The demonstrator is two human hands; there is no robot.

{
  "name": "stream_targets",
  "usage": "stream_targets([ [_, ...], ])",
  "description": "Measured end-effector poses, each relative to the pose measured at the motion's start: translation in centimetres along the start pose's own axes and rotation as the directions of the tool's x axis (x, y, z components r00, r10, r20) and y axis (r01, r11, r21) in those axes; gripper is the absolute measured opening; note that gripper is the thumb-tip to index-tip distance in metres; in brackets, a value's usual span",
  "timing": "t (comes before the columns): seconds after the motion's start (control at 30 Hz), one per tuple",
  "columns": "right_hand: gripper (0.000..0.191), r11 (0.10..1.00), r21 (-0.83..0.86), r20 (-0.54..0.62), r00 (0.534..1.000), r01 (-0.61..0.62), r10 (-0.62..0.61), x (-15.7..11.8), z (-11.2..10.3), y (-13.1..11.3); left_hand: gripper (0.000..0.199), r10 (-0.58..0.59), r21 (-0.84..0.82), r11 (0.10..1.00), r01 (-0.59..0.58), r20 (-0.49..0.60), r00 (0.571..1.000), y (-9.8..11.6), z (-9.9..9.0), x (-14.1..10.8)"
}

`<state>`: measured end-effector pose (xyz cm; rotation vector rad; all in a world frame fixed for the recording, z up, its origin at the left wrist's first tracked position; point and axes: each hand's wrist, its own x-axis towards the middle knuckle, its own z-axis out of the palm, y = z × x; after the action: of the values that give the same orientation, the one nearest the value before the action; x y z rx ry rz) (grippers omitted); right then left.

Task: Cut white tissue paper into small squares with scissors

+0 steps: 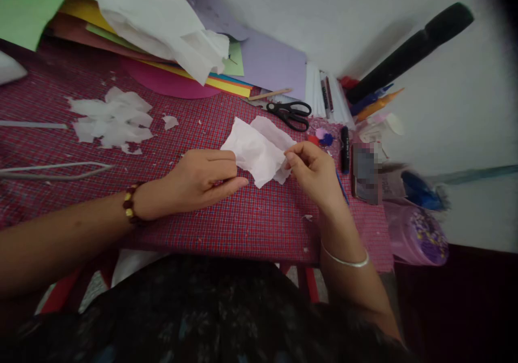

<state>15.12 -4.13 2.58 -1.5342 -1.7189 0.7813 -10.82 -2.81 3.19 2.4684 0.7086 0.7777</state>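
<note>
A crumpled piece of thin white paper [259,150] lies on the red checked cloth [243,217] between my hands. My right hand [313,171] pinches its right edge between thumb and fingers. At its left edge, my left hand [198,179] rests with curled fingers and the thumb pointing right; whatever its fingers hold is hidden. Farther left is a loose heap of torn white paper pieces [115,117], with a small scrap [170,122] beside it. Black-handled scissors [289,113] lie just behind the paper.
Coloured sheets [275,63] and a large crumpled white paper [157,26] fill the back. White sticks [315,90], a black marker [345,150], a phone-like object [365,173] and a pink cup [404,233] stand or lie at right. White cords [60,171] lie at left.
</note>
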Motion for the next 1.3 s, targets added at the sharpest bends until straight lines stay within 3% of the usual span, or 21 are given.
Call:
stream_targets([
  [0.13, 0.01, 0.965, -0.244, -0.048, 0.995, -0.1, 0.09, 1.4, -0.6, 2.4, 0.038, 0.007, 0.015, 1.0, -0.007, -0.005, 1.0, 0.1, -0.1, -0.1],
  [0.27, 0.022, 0.94, -0.32, -0.11, 0.99, -0.12, 0.089, 1.7, 0.2, 2.2, 0.038, 0.016, 0.027, 0.999, -0.016, 0.007, 1.0, 0.0, 0.0, -0.2],
  [0.4, 0.03, 0.929, -0.363, -0.1, 0.994, -0.07, 0.036, 2.1, 1.3, 1.9, 0.037, 0.018, 0.017, 1.0, -0.019, 0.017, 1.0, -0.1, 0.2, -0.3],
  [0.5, 0.034, 0.972, -0.229, -0.101, 0.992, 0.045, -0.07, 1.9, 1.9, 1.7, 0.032, 0.015, -0.021, 1.0, -0.016, -0.025, 1.0, 0.0, 0.3, -0.2],
  [0.63, 0.037, 0.961, 0.073, -0.152, 0.955, 0.267, -0.254, 0.1, 2.7, -0.2, 0.011, 0.0, -0.096, 0.995, -0.02, -0.204, 0.979, 0.3, 0.4, -0.1],
  [0.7, 0.04, 0.927, 0.163, -0.132, 0.938, 0.339, -0.32, -1.2, 3.1, -1.4, 0.015, -0.035, -0.147, 0.989, -0.006, -0.277, 0.96, 0.4, 0.3, -0.1],
  [0.77, 0.044, 0.901, 0.207, -0.09, 0.925, 0.381, -0.37, -2.3, 3.5, -2.4, 0.022, -0.078, -0.216, 0.976, 0.016, -0.282, 0.956, 0.6, 0.3, -0.2],
  [0.83, 0.047, 0.882, 0.228, -0.056, 0.91, 0.413, -0.412, -3.2, 4.0, -3.0, 0.015, -0.113, -0.305, 0.951, 0.051, -0.188, 0.976, 0.6, 0.4, -0.2],
  [0.9, 0.048, 0.867, 0.256, -0.028, 0.9, 0.428, -0.436, -3.7, 4.4, -3.2, 0.006, -0.133, -0.414, 0.903, 0.113, -0.02, 0.991, 0.5, 0.7, -0.1],
  [1.03, 0.046, 0.855, 0.335, 0.033, 0.902, 0.395, -0.43, -3.8, 4.7, -2.8, 0.013, -0.184, -0.618, 0.728, 0.297, 0.241, 0.953, 0.0, 1.3, 0.3],
  [1.13, 0.041, 0.839, 0.436, 0.076, 0.916, 0.324, -0.393, -3.5, 4.4, -2.6, 0.01, -0.206, -0.686, 0.623, 0.375, 0.319, 0.925, -0.4, 1.5, 0.5],
  [1.3, 0.036, 0.836, 0.482, 0.082, 0.937, 0.262, -0.34, -3.3, 4.4, -2.6, 0.011, -0.213, -0.695, 0.586, 0.416, 0.363, 0.907, -0.4, 1.3, 0.4],
])
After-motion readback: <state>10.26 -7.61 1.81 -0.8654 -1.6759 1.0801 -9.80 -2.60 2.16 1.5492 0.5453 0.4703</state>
